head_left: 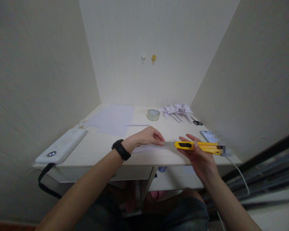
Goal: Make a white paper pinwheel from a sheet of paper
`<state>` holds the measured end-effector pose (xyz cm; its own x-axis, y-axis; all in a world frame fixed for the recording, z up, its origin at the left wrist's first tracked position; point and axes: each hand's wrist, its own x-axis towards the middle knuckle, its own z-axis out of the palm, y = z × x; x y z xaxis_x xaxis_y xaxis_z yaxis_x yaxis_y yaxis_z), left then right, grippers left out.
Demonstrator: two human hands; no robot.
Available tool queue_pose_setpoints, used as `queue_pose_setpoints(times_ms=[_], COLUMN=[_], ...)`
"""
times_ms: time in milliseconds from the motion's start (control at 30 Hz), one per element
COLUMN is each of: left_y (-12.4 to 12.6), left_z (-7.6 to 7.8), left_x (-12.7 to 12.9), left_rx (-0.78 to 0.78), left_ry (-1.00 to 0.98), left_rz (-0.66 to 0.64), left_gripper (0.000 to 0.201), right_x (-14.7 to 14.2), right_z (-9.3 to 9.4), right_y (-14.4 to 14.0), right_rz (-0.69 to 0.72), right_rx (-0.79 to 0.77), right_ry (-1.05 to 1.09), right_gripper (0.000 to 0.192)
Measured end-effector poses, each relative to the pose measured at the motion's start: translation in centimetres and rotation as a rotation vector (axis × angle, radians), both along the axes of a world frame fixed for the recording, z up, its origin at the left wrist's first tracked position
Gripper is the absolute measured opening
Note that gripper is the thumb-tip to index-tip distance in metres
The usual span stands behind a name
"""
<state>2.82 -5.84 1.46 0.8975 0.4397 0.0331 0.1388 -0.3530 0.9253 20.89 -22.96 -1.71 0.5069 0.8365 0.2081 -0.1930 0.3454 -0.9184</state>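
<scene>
A yellow utility knife (197,147) lies sideways above the desk's front part, its blade out and pointing left. My right hand (202,158) holds it by the handle, thumb on top and the other fingers partly stretched beneath and behind. At the blade's tip, the fingers of my left hand (151,136) are pinched together; they seem to hold the blade end. A black watch (121,149) is on the left wrist. Below the left hand, a piece of white paper (144,148) rests on the desk, partly covered by the hand.
On the white desk (98,144) lie large paper sheets (115,118), a thin paper stick (137,125), a tape roll (153,115), folded paper pinwheels (177,111), scissors (197,122) and a phone (207,136). A white device (62,146) stands at the left edge. Walls enclose the desk.
</scene>
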Motion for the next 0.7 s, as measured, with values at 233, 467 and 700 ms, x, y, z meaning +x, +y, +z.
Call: queue_pose_setpoints(times_ms=[233,467,700], left_y=[2.0,1.8,2.4], left_z=[0.2,1.2,2.4], left_x=[-1.0,0.9,-0.2], left_rx=[-0.133,-0.132,-0.107], left_ry=[-0.001,0.038,0.001], left_rz=[0.065,0.1,0.139], left_gripper=[0.018,0.014,0.025], right_x=[3.4,0.5,-0.8], right_z=[0.1,-0.5,-1.1], right_y=[-3.3,-3.1,-2.0], right_rz=[-0.095,-0.093,-0.163], right_rx=[-0.314,-0.263,-0.242], right_ry=[-0.585,-1.308,-1.506], right_gripper=[0.041,0.028,0.031])
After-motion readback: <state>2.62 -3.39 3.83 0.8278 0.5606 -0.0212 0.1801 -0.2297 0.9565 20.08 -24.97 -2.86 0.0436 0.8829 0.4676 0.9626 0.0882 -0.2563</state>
